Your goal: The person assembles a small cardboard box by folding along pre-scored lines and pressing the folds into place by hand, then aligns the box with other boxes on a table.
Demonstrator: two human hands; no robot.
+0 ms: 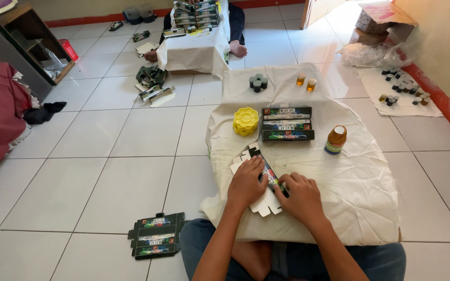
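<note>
Head view, 1 camera, looking down at a cream cloth point(360, 192) spread over a low surface on the white tiled floor.

Item 1: left hand point(246, 183). Fingers together, pressed flat on a flat carton blank point(264, 195); it does not grip, it pins. The blank's white inner face and tab ends show past the fingertips point(259, 162) and under the wrist.

Item 2: right hand point(300, 196). Just beside the left, almost touching it, fingers curled down onto the blank's dark printed panel. Whether the thumb pinches an edge underneath, I cannot tell.

Item 3: carton blank. Lies slantwise under both hands, on the cloth's near left part, partly folded along its length.

To fold it well, in my judgement: keep the left hand flat as the anchor, run the right along the scored crease, and keep the tabs free of the cloth's wrinkles.

Ahead of the hands: 3 finished printed boxes point(287, 124) stacked in a row; to their left, a stack of yellow flower-shaped palettes point(246, 121). Ahead and right of the right hand: 1 brown bottle point(336, 140), upright. Farther ahead: 4 dark small pots point(258, 82) and 2 amber small pots point(306, 81).

Left of the left hand, on the floor near the knee: a pile of flat printed blanks point(155, 235).

Far ahead: another person's table point(191, 52) draped in cloth, boxes piled on it.
</note>
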